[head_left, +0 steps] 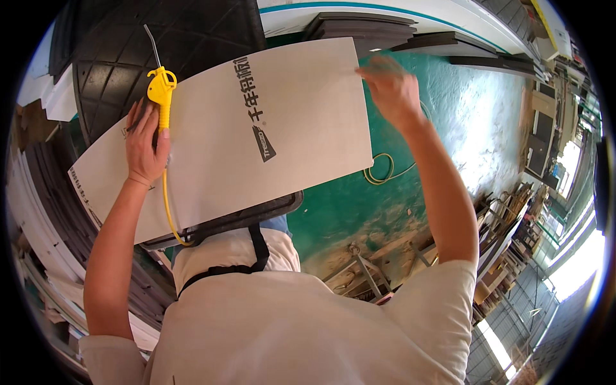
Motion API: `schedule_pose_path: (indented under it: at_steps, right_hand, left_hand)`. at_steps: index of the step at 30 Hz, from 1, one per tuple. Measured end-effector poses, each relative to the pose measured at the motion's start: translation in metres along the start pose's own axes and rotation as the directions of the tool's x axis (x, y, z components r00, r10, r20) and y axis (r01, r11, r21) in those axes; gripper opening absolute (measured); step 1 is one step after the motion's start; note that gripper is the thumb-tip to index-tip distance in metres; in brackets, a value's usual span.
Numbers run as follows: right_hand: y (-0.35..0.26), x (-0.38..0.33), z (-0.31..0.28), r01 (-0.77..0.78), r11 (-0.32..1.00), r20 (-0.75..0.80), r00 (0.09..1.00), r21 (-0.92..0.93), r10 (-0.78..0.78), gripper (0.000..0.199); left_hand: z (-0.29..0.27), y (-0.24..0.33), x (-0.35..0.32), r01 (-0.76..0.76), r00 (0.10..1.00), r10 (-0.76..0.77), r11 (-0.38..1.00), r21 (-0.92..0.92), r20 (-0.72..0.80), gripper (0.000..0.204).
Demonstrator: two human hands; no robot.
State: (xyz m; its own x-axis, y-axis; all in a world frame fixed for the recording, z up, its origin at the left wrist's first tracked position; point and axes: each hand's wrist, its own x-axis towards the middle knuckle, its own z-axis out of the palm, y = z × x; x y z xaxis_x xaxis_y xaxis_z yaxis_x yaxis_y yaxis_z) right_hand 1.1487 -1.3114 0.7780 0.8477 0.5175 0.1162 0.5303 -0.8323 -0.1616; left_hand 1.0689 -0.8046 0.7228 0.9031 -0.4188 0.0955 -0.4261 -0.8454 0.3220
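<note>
A large pale board (pixel 308 122) with dark printing lies across a black tray-like surface in front of me. My left hand (pixel 146 144) is at the board's left part, its thumb and fingers around the handle of a yellow air blow gun (pixel 160 90). The gun's thin bent metal nozzle points away from me, and its yellow hose (pixel 168 202) runs down over the near edge. At the board's far right corner is my right hand (pixel 391 86). Motion smears its fingers, so whether they grip the edge is unclear.
Under the board, a black ribbed panel (pixel 115 83) shows at the far left, and a black rim (pixel 282 204) at the near side. Dark sheets (pixel 359 29) are stacked beyond. A coiled hose (pixel 380 172) lies on the green floor (pixel 333 212). A metal frame (pixel 362 273) stands nearby.
</note>
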Motion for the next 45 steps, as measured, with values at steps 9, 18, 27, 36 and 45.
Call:
schedule_pose_path:
  at_steps: [9,18,27,36,45]
  right_hand:
    - [-0.05,-0.141,-0.04,-0.03,0.988,0.327,0.945,0.149,-0.021,0.03]
    - [-0.099,-0.156,-0.041,-0.479,0.827,0.122,0.877,0.294,0.465,0.016]
    - [-0.169,0.046,0.064,-0.436,0.673,-0.114,0.784,0.598,0.61,0.012]
    - [-0.043,0.068,0.08,-0.566,0.76,-0.252,0.722,0.319,0.644,0.003]
    - [-0.061,0.078,0.058,-0.558,0.69,-0.16,0.712,0.461,0.684,0.007]
  left_hand:
    - [0.002,-0.003,-0.004,-0.001,1.0,0.001,1.0,0.012,-0.005,0.055]
    - [0.001,-0.003,-0.002,0.017,1.0,-0.017,1.0,-0.003,0.01,0.056]
    - [-0.008,0.003,0.005,0.034,0.999,-0.033,0.998,-0.059,0.019,0.055]
    - [-0.011,0.005,0.006,0.062,0.997,-0.06,0.996,-0.071,0.04,0.056]
    - [-0.009,0.004,0.006,0.068,0.997,-0.064,0.992,-0.104,0.044,0.056]
